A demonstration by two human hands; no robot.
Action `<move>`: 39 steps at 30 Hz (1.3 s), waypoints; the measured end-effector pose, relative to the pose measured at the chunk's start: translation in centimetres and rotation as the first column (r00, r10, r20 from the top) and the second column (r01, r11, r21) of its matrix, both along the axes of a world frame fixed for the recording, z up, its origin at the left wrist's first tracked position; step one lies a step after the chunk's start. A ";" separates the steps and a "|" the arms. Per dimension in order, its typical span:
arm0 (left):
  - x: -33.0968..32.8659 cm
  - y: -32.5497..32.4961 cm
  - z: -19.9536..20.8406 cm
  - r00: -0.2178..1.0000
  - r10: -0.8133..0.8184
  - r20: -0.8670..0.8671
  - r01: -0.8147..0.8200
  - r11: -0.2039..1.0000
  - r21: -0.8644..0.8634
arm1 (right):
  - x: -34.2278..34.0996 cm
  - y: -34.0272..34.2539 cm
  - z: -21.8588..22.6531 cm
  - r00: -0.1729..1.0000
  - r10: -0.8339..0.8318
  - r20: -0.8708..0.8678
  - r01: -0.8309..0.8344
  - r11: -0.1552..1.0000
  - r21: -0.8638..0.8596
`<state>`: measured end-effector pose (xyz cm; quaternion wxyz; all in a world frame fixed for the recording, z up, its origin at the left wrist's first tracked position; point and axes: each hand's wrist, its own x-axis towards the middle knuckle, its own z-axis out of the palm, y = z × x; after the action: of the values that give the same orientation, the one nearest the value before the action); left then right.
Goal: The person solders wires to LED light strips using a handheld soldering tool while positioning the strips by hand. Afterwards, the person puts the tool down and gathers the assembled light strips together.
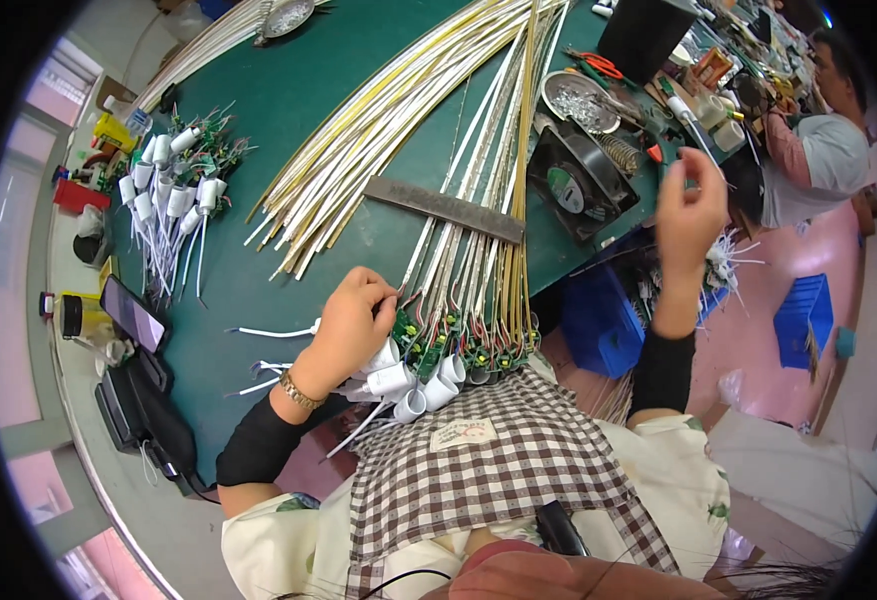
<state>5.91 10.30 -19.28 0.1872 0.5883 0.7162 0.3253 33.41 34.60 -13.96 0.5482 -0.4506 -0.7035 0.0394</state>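
Observation:
My left hand [356, 318] is closed in a pinch beside the lower ends of long thin strips [458, 270], next to small green circuit boards [423, 352]. Whatever lies between its fingertips is hidden. The boards have red and dark wires at the strip ends, and white plastic cylinders [390, 380] with white cables hang at the table's near edge, against my checked apron. A flat dark bar [443, 208] rests across the strips. My right hand [691, 205] is raised at the right with its fingers curled together, near a white-handled pen-like tool [680, 108]; I cannot make out what it holds.
More white and yellow strips [358, 150] fan over the green table [223, 350]. Left lies a pile of white cylinders with boards [170, 185], beyond a phone [133, 312]. A black fan [580, 185], metal dish [580, 100] and blue bin [598, 335] are right. Another person [818, 150] sits far right.

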 end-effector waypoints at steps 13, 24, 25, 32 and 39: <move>1.3 5.7 0.1 0.897 -0.325 -0.300 0.328 0.944 -0.044 | -18.0 -5.4 -7.5 0.388 0.404 0.828 -0.439 0.871 -0.219; 2.7 4.3 -1.3 0.798 -0.576 -0.178 0.504 0.799 -0.327 | -24.2 -5.0 -2.4 0.619 0.727 0.297 -0.694 0.683 -0.226; 3.0 4.1 -1.3 0.802 -0.566 -0.189 0.483 0.802 -0.351 | -26.9 -5.0 -2.6 0.619 0.733 0.283 -0.698 0.678 -0.230; 5.6 4.8 -0.9 0.792 -0.595 -0.137 0.580 0.803 -0.137 | -35.1 -2.9 -8.3 0.708 0.553 0.440 -0.470 0.834 -0.290; 0.1 6.2 4.0 0.809 -0.518 0.277 0.587 0.730 -0.350 | -15.4 -9.6 -2.5 0.685 0.619 0.384 -0.595 0.780 -0.194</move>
<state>6.00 16.48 -15.30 0.4544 0.6924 0.5430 0.1389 18.04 25.05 -16.45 0.3239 -0.2041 -0.9135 0.1377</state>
